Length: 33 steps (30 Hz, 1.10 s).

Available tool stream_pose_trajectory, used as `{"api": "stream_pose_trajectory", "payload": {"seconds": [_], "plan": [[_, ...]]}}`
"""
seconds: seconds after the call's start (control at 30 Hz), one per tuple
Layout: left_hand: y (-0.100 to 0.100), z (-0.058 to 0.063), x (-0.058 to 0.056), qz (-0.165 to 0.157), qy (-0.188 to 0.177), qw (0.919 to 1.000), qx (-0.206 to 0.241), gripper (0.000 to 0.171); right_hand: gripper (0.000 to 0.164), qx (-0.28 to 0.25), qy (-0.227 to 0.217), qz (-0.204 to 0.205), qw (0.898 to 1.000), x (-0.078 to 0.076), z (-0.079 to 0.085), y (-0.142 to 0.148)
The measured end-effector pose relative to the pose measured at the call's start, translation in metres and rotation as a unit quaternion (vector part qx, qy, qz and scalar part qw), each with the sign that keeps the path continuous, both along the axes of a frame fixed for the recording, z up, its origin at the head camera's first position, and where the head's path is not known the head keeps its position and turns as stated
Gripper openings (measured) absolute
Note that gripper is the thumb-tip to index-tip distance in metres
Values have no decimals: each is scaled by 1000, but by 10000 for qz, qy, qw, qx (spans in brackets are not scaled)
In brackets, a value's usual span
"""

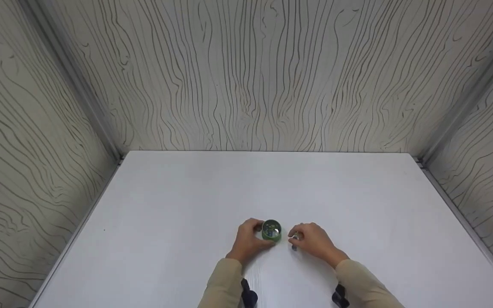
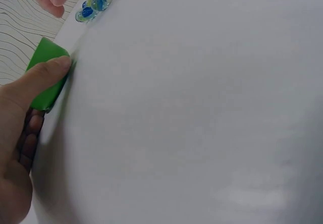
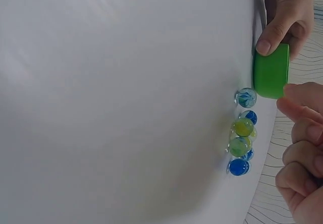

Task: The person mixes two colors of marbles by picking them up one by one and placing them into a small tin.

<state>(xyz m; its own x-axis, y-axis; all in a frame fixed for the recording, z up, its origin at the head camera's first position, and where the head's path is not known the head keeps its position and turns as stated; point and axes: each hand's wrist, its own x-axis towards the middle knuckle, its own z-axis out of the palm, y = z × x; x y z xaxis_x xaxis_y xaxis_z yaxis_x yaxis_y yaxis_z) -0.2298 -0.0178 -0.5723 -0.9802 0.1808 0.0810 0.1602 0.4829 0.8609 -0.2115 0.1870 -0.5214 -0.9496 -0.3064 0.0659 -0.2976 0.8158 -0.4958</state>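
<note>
Cup [image 3: 272, 75], green, gripped by left hand [image 1: 247, 242]; marbles [image 3: 240, 146], glass, on tabletop [image 1: 268, 188] near right hand [image 1: 314, 240], whose grasp cannot be told

cup [image 3: 271, 73]: smooth, plastic-looking | marbles [image 3: 239, 147]: glossy glass | tabletop [image 1: 186, 192]: smooth, faintly glossy | wall at 12 o'clock [image 1: 246, 85]: matt, wood-grain print | sleeves [image 1: 224, 278]: matt cloth
</note>
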Motion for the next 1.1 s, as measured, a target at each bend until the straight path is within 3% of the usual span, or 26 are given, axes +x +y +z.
{"api": "stream_pose_trajectory", "payload": {"seconds": [0.3, 1.1], "plan": [[0, 1, -2, 46, -211, 9997, 113, 52, 8, -146, -41, 40, 9999, 1, -3, 2], [-1, -3, -1, -47, -77, 9999, 115, 51, 12, -58, -544, -155, 9984, 9, -6, 8]]}}
